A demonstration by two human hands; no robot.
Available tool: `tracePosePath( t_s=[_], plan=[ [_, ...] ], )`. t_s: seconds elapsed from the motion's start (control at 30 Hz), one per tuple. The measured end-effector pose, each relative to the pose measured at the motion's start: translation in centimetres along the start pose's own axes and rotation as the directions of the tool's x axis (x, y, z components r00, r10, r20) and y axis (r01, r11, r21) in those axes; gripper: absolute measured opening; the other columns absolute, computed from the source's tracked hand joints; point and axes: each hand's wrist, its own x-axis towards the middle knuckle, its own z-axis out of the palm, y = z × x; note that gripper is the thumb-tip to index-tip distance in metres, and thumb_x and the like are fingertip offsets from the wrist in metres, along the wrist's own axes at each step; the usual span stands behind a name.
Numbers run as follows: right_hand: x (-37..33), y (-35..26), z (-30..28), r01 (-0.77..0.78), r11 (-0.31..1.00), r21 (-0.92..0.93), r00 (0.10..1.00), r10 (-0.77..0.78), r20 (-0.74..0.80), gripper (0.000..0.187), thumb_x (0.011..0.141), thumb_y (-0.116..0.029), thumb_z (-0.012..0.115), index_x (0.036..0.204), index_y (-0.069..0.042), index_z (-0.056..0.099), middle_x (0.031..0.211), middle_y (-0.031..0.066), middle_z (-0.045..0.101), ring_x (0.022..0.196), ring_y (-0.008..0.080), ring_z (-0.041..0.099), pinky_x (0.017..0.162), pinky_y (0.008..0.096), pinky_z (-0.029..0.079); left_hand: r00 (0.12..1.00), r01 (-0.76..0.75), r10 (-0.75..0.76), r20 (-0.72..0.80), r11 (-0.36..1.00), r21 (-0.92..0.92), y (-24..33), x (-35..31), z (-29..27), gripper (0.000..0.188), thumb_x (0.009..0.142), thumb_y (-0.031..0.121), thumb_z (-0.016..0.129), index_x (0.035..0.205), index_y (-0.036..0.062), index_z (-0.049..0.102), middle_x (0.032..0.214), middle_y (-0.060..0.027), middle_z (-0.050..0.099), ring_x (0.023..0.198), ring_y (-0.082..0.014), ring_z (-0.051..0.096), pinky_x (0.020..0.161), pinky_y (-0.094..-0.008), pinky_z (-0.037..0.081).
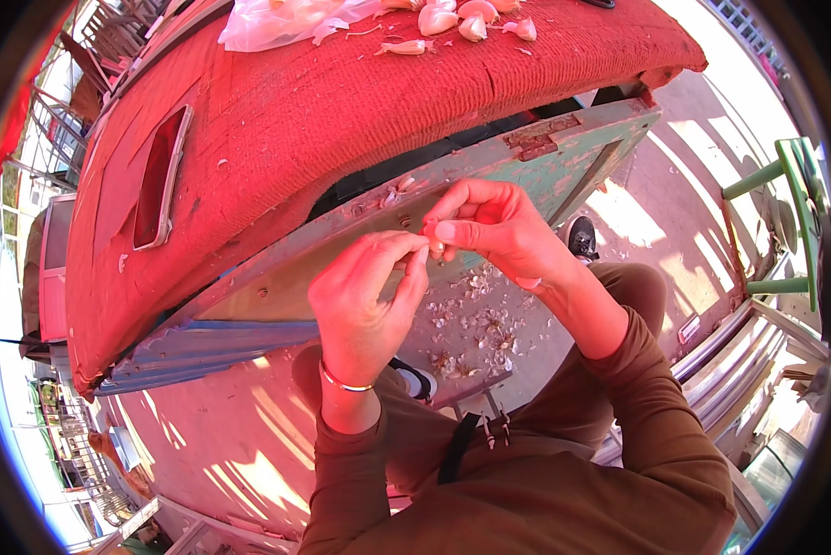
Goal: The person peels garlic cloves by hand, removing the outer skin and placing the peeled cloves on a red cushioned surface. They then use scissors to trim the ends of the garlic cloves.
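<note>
Left hand [365,291] and right hand [494,227] meet at the fingertips just off the near edge of the bench [341,111], both pinched narrow on a small garlic clove [438,248] that the fingers partly hide. A thin bracelet [346,383] circles the left wrist. Bits of skin lie on the bench's worn wooden frame [499,148], and many more peelings [489,338] are scattered over the floor below. On the bench's red cloth, a group of cloves [472,26] lies beside a pale plastic bag [291,23]; a phone [161,176] rests to the left.
</note>
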Motion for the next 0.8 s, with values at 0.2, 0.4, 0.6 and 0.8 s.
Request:
tracePosePath(
  t_s=[0.2,0.4,0.6,0.8],
  plan=[
    [-0.1,-0.4,0.7,-0.03,0.998,0.059,1.0,0.029,0.008,0.013,0.099,-0.008,0.076,0.108,0.001,0.076,0.094,0.0091,0.077,0.085,0.0139,0.071,0.077,0.0278,0.057,0.997,0.07,-0.071,-0.019,0.997,-0.014,-0.3,-0.2,0.0,0.012,0.088,-0.008,0.074,0.097,-0.0033,0.068,0.094,-0.0093,0.072,0.079,-0.0163,0.07,0.075,-0.0296,0.058],
    [0.2,0.2,0.0,-0.021,0.994,0.108,0.999,0.018,0.032,0.016,0.1,-0.008,0.075,0.112,0.001,0.077,0.099,0.0095,0.078,0.086,0.014,0.072,0.078,0.0275,0.058,1.0,0.001,0.0,0.01,0.995,-0.099,-0.2,0.1,-0.3,0.016,0.087,-0.007,0.077,0.099,-0.0021,0.068,0.093,-0.0097,0.071,0.079,-0.0181,0.071,0.071,-0.0293,0.057],
    [0.1,0.3,-0.1,-0.035,0.996,0.083,0.999,0.031,0.041,0.016,0.101,-0.009,0.074,0.114,0.001,0.076,0.1,0.0096,0.078,0.087,0.0145,0.073,0.078,0.0276,0.058,0.992,-0.117,0.118,0.053,0.993,-0.013,-0.5,0.2,-0.2,0.014,0.09,-0.008,0.077,0.1,-0.0041,0.068,0.094,-0.0105,0.07,0.079,-0.0167,0.068,0.072,-0.0289,0.056],
    [-0.1,-0.3,-0.1,-0.088,0.992,0.089,0.989,0.077,0.123,0.023,0.103,-0.011,0.07,0.121,0.002,0.072,0.109,0.0141,0.077,0.094,0.0166,0.073,0.083,0.0299,0.059,0.996,-0.026,0.03,-0.089,0.999,0.044,-1.5,0.3,-0.1,0.011,0.095,-0.003,0.073,0.1,-0.0007,0.063,0.094,-0.0103,0.066,0.077,-0.0228,0.067,0.07,-0.0324,0.055]
  ],
)
